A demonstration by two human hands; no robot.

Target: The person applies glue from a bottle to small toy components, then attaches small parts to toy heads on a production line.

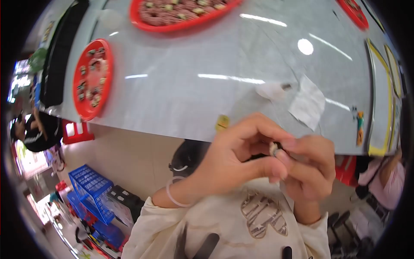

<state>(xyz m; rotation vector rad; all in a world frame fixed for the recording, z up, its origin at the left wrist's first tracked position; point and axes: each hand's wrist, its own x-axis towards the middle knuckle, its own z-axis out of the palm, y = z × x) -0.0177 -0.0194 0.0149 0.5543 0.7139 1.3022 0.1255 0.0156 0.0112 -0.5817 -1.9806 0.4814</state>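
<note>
Up close, you held a small part (274, 148) between both hands, just above the near edge of the table (207, 95) and over your cream sleeves. Your left hand (235, 157) curled around it from the left, thumb and fingers closed on it; your right hand (308, 166) met it from the right, fingertips pinched on the same piece. The part looked pale with a dark end, mostly hidden by your fingers, so its shape was hard to tell. A white band (172, 195) sat on your left wrist.

On the table, a round red tray (92, 77) at the left carried many small dark-and-pale pieces spread across it. A larger red tray (181, 15) at the top edge was packed with rows of similar pieces. Only the rim of a third red tray (353, 13) showed at the upper right; you could not tell what was in it. A yellow-edged tray (379, 99) lay at the far right. A white sheet (307, 102) lay near the table edge, well apart from the trays, and a small yellow tag (222, 122) sat just beside your left fingers.

Below the table at the left stood blue crates (92, 185); what they held was unclear.
</note>
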